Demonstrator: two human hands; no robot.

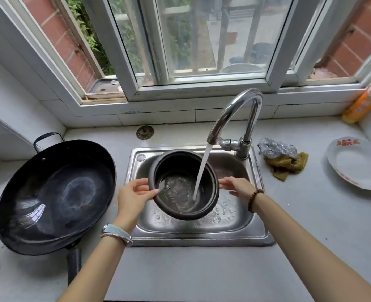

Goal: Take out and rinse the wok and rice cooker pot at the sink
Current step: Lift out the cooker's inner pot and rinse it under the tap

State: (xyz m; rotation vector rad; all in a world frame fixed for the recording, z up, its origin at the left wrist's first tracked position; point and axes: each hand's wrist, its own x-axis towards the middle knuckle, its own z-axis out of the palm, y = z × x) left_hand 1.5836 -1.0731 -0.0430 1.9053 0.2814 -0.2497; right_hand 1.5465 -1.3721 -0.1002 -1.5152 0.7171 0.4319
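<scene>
Steel sink (197, 236) sat sunk in the pale desk (202, 275) under the window (202, 40), and the dark rice cooker pot (180, 188) was inside its basin, mouth up; whether it touched the bottom could not be told. Water (202, 168) ran from the curved tap (237, 110) in a stream that struck the inside of the pot on its right, and a shallow pool churned at the bottom. The left hand (134, 197) gripped the pot's left edge, thumb hooked over the rim and fingers laid against the outer wall. The right hand (239, 188) lay against the pot's right wall, fingers straight and together, curled round nothing. A beaded bracelet (254, 200) circled the right wrist. The black wok (56, 192) rested on the desk just left of the sink, its long handle pointing toward the person. Right of the tap a silver mesh scrubber (276, 148) lay on a mustard cloth (287, 165); farther right were a white plate (359, 164) and an orange bottle (365, 99).
</scene>
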